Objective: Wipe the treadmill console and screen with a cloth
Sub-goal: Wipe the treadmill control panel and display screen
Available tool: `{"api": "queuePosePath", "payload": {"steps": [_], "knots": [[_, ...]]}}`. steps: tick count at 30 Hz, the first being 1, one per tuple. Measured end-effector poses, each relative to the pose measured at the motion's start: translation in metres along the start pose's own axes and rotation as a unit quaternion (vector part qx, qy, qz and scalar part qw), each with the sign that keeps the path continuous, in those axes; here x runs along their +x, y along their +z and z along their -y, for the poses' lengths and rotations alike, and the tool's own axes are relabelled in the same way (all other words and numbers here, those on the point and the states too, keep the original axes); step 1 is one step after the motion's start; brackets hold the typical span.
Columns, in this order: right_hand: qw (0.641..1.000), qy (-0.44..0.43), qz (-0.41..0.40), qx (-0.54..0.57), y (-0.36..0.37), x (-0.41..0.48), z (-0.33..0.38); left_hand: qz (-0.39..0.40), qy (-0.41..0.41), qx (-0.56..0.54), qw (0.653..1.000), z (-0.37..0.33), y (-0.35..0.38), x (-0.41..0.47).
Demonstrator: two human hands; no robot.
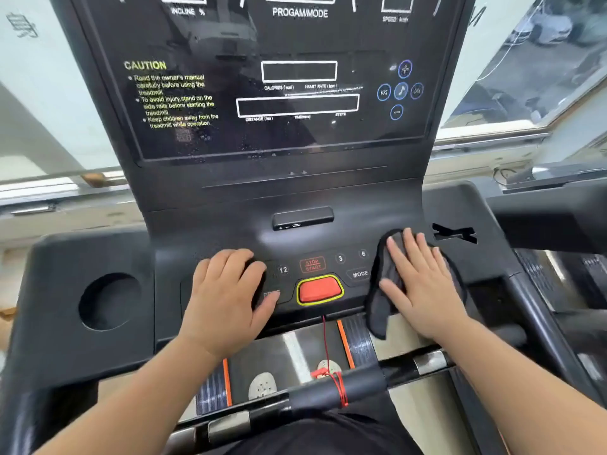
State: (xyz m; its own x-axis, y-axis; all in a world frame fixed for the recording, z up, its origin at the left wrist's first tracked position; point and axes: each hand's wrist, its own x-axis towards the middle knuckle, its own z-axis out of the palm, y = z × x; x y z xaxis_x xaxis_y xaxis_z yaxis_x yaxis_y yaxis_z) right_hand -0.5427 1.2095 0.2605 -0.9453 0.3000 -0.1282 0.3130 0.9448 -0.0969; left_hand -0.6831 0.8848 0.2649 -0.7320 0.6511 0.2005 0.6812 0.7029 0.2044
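The black treadmill console [305, 238] fills the middle of the head view, with its glossy dark screen [289, 133] above carrying droplets and smears. My right hand [418, 284] lies flat with straight fingers on a dark grey cloth [382, 300], pressing it onto the right part of the button panel beside the MODE key. One corner of the cloth hangs over the console's front edge. My left hand [226, 290] rests on the left part of the button panel, fingers bent over the keys, holding nothing.
A red safety key [320, 289] with a yellow rim sits between my hands; its red cord [328, 349] runs down to the front handlebar [328, 395]. A round cup holder [110, 302] lies left. Side rails flank the console, and windows stand behind.
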Motion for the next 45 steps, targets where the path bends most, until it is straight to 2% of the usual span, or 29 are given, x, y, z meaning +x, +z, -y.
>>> {"api": "queuePosePath", "payload": {"steps": [3,5,11,13,15,17,19,21,23,25,28,30,32,34,36,38,40,42,45], "knots": [[0.992,0.125,-0.02,0.024,-0.006,0.034,0.031,-0.006,-0.006,0.001,1.0,0.001,0.002,0.001],[0.99,0.135,-0.025,0.034,-0.008,0.049,0.057,-0.002,-0.015,-0.002,1.0,0.001,0.002,0.003],[0.998,-0.059,0.016,0.009,-0.003,0.029,0.103,-0.012,-0.038,-0.026,0.999,0.003,0.003,0.006],[0.988,-0.15,0.026,-0.012,0.003,0.009,0.08,-0.025,-0.046,-0.033,0.998,0.004,0.003,0.005],[0.982,-0.183,0.026,-0.024,0.004,-0.001,0.041,-0.031,-0.049,-0.032,0.998,0.004,0.004,0.004],[0.991,-0.129,0.017,-0.03,0.0,0.002,0.005,-0.031,-0.049,-0.027,0.998,0.004,0.005,0.004],[0.999,-0.034,0.003,-0.02,-0.007,0.014,-0.008,-0.03,-0.052,-0.025,0.998,0.004,0.004,0.004],[0.998,0.064,-0.015,-0.002,-0.009,0.03,0.006,-0.034,-0.058,-0.026,0.997,0.004,0.003,0.003],[0.993,0.114,-0.024,0.017,-0.009,0.041,0.034,-0.041,-0.065,-0.028,0.997,0.004,0.002,0.002],[0.997,0.073,-0.019,0.02,-0.007,0.041,0.066,-0.043,-0.076,-0.032,0.996,0.002,0.002,0.002],[0.998,-0.065,0.011,0.004,-0.002,0.023,0.092,-0.039,-0.083,-0.034,0.995,0.001,0.002,0.002],[0.988,-0.151,0.029,-0.012,0.002,0.009,0.085,-0.032,-0.078,-0.034,0.996,0.001,0.003,0.003],[0.981,-0.191,0.029,-0.029,0.003,0.002,0.06,-0.034,-0.072,-0.036,0.996,0.001,0.003,0.003],[0.989,-0.147,0.017,-0.027,0.0,0.003,0.029,-0.043,-0.079,-0.041,0.995,0.001,0.003,0.003],[0.999,-0.049,-0.001,-0.001,-0.005,0.01,0.008,-0.051,-0.101,-0.049,0.992,0.0,0.002,0.004],[0.999,0.044,-0.006,0.026,-0.009,0.019,0.011,-0.062,-0.116,-0.051,0.99,0.0,0.001,0.005],[0.994,0.099,0.0,0.04,-0.009,0.028,0.035,-0.077,-0.121,-0.055,0.988,0.001,0.0,0.003],[0.997,0.069,0.008,0.04,-0.012,0.031,0.067,-0.092,-0.134,-0.061,0.985,0.006,-0.004,-0.001],[0.997,-0.054,0.054,0.029,-0.014,0.027,0.114,-0.101,-0.161,-0.046,0.981,0.022,-0.011,-0.01]]}}
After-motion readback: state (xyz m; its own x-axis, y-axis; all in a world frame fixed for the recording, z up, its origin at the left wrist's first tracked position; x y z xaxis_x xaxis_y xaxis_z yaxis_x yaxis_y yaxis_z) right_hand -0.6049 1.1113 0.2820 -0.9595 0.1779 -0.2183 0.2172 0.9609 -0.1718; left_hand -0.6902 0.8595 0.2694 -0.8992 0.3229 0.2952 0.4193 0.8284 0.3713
